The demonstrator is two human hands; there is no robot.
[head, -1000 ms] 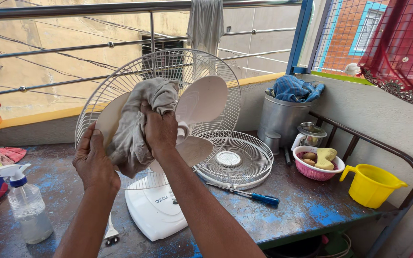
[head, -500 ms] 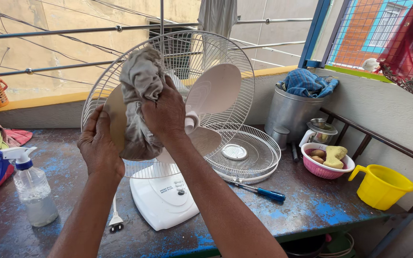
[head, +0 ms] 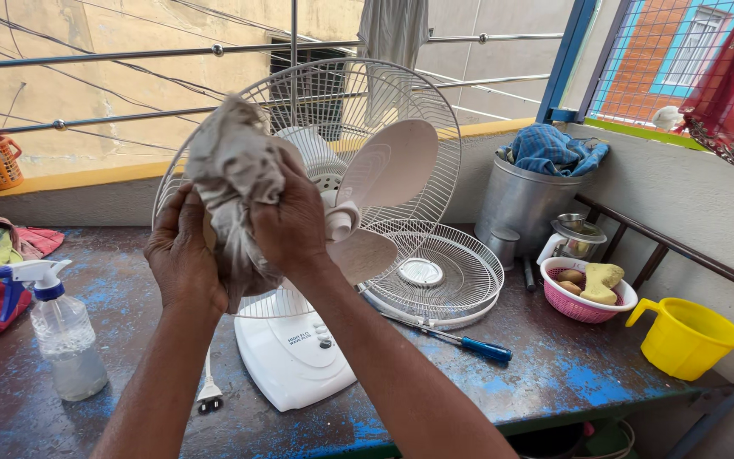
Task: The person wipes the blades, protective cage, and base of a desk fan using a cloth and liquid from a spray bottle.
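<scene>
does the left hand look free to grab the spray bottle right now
Probably not at once: the left hand is pressed on the grey cloth around a fan blade. The spray bottle stands unobstructed on the table just to its left, so the path looks open.

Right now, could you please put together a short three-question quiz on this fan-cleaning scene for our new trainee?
1. True or false: the front grille is mounted on the fan.
2. What do the left hand and right hand press between them? A) grey rag B) sponge C) screwdriver
3. Fill in: the spray bottle stands on the ____ side of the fan's white base, as seen by the camera.

Key:
1. False; it lies flat on the blue table behind the base.
2. A.
3. Left.
</scene>
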